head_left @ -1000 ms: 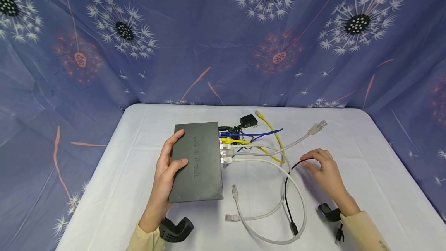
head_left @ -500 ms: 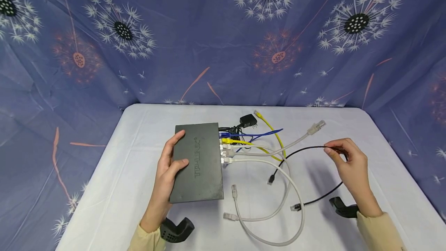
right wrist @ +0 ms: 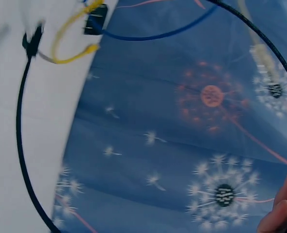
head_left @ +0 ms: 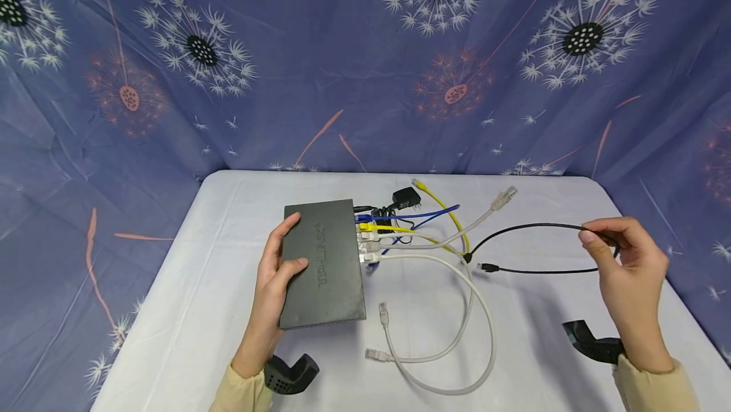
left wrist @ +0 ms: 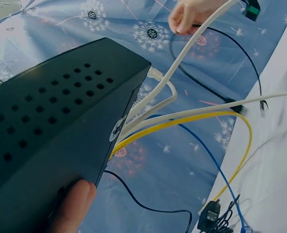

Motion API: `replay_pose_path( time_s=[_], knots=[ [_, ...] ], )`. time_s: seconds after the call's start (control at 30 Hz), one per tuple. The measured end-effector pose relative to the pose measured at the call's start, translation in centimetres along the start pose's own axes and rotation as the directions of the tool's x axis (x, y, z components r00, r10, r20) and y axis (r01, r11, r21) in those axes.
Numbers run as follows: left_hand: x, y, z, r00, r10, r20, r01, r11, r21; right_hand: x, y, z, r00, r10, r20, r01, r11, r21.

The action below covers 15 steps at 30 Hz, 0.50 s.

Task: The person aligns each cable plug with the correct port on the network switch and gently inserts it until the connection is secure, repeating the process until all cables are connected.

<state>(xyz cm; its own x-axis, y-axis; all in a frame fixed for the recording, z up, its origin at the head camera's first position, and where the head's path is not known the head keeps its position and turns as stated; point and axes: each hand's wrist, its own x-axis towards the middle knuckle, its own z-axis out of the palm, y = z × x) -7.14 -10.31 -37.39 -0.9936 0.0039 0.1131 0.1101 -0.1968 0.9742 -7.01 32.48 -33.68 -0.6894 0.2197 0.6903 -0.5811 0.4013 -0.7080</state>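
My left hand grips the left side of a dark grey TP-LINK network switch, thumb and a finger on its top face. Yellow, blue and white network cables are plugged into its right side. My right hand pinches a black network cable near its middle, over the right of the table. The cable hangs in a loop, both plugs pointing left toward the switch; one plug shows beside the white cable. In the right wrist view only fingertips show at the lower right.
A black power adapter with bundled cord lies behind the switch on the white table. The yellow cable and a white cable spread to the right, loose plugs on the table. A patterned blue curtain stands behind.
My right hand has moved right and lifted the black cable off the table, its plugs drawn up from the front. The switch has tilted slightly in my left hand.
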Motion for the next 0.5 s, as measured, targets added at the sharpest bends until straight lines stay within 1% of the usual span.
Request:
replay_pose_path(
  time_s=[0.17,0.2,0.27,0.33,0.4,0.47,0.5],
  knots=[
    [0.0,-0.1,0.1,1.0,0.005,-0.005,-0.005,1.0,0.002,0.6,-2.0,0.0,0.998,-0.038,-0.055,0.038,0.999,0.015],
    [0.0,-0.1,0.1,1.0,0.007,-0.005,-0.007,1.0,-0.002,0.7,-2.3,0.0,0.997,-0.045,-0.064,0.047,0.998,0.037],
    [0.0,-0.1,0.1,1.0,0.009,-0.003,-0.009,1.0,-0.009,0.9,-2.8,0.0,0.995,-0.048,-0.082,0.059,0.989,0.138],
    [0.1,-0.2,0.1,1.0,0.015,0.002,-0.015,1.0,-0.016,1.1,-3.4,0.0,0.994,-0.049,-0.099,0.073,0.963,0.258],
    [0.1,-0.3,0.1,1.0,0.018,0.005,-0.018,1.0,-0.025,1.4,-3.9,0.1,0.992,-0.05,-0.119,0.092,0.923,0.374],
    [0.1,-0.4,0.1,1.0,0.024,0.006,-0.024,0.999,-0.026,1.8,-4.5,0.2,0.989,-0.043,-0.142,0.103,0.89,0.445],
    [0.1,-0.4,0.0,1.0,0.03,0.006,-0.03,0.999,-0.025,2.0,-4.8,0.3,0.988,-0.04,-0.152,0.107,0.88,0.463]
  ],
)
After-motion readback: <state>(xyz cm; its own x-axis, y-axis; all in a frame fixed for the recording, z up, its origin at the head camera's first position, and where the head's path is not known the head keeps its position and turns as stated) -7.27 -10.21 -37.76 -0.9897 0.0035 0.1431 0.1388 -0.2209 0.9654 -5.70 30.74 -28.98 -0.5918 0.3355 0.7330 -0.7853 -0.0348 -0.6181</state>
